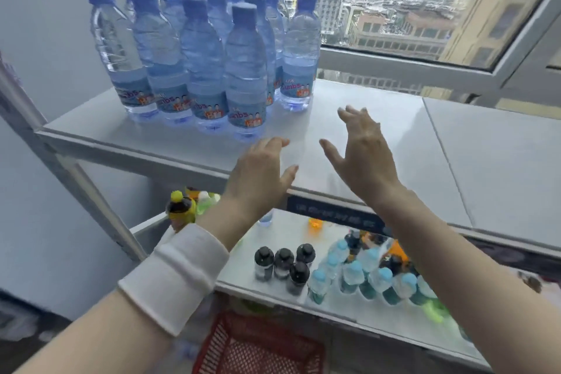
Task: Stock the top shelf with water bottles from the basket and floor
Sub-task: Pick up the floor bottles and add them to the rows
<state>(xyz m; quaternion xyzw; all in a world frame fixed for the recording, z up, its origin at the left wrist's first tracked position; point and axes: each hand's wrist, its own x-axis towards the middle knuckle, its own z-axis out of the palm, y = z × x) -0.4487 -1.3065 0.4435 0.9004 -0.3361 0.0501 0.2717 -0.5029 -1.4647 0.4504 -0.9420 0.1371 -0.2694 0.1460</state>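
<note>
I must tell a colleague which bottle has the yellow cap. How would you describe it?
Start at the grey shelf unit by the window and drop to its second shelf, under the one holding the water bottles. At that shelf's left end, just above the white sleeve, stands the bottle. It alone has a dark body, yellow cap and yellow band; its neighbours look pale green.

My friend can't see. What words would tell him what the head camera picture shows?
Two empty hands, the left hand and right hand, hover open over a grey top shelf, just in front of a cluster of clear plastic water bottles with blue caps. Below are a lower shelf of small bottles and a red mesh basket.
</note>
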